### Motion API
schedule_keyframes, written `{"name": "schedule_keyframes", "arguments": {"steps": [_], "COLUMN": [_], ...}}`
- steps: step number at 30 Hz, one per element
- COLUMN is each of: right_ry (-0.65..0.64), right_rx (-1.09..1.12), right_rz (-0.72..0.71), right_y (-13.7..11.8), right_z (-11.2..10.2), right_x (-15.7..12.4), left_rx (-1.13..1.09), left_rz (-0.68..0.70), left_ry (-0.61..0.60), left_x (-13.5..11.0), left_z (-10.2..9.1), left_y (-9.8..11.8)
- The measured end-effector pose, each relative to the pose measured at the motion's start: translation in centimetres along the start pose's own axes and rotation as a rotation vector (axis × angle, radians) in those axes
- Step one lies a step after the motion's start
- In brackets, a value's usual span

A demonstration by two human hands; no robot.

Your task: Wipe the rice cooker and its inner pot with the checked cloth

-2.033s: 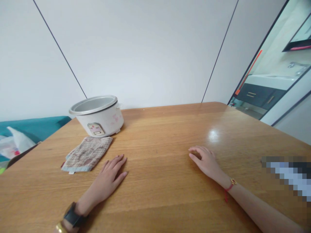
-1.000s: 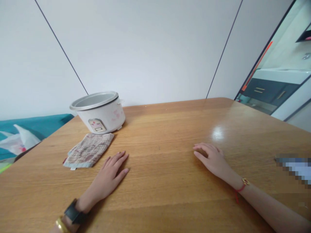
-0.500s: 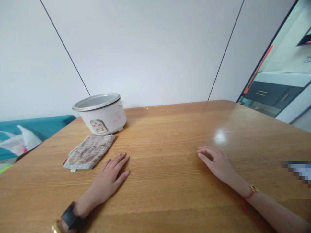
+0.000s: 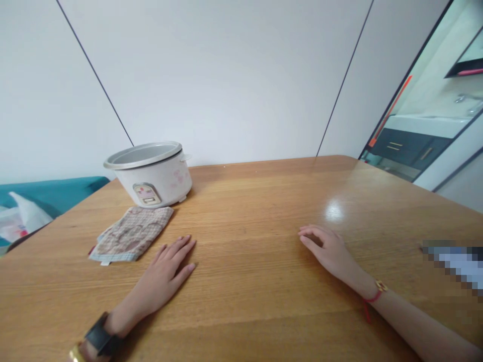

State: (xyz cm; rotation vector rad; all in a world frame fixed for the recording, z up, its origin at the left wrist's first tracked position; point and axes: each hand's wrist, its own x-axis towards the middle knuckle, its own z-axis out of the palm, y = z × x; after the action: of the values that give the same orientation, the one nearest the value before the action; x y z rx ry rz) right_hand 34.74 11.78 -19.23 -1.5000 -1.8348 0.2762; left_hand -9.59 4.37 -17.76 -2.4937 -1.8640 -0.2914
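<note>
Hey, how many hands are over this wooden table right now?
2: the left hand, spread palm-down beside the patterned cloth, and the right hand, loosely curled farther right. The pixelated patch at the right edge can't be made out.

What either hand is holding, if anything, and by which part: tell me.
Nothing visible is held: the left hand lies spread on the wooden table, near the patterned cloth; the right hand is loosely curled.

Soft, even light is filling the scene; a white glare spot (image 4: 334,210) is gleaming on the tabletop (image 4: 245,281). Faint shadows are lying beneath the hands (image 4: 162,279) (image 4: 334,256). Edges are looking stretched, and a pixelated patch (image 4: 458,264) is blurring the right.
</note>
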Motion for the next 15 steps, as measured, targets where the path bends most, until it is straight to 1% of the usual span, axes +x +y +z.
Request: {"name": "schedule_keyframes", "arguments": {"steps": [9,15], "right_ry": [0.007,-0.016], "right_rx": [-0.041,-0.063], "right_rz": [-0.009,-0.015], "right_y": [-0.15,-0.19], "right_z": [-0.03,-0.15], "right_x": [-0.08,-0.14], "left_rx": [0.012,0.013], "left_rz": [0.001,-0.008], "left_ry": [-0.023,-0.059], "left_x": [0.09,0.07], "left_z": [-0.21,-0.39], "left_y": [0.11,0.25]}}
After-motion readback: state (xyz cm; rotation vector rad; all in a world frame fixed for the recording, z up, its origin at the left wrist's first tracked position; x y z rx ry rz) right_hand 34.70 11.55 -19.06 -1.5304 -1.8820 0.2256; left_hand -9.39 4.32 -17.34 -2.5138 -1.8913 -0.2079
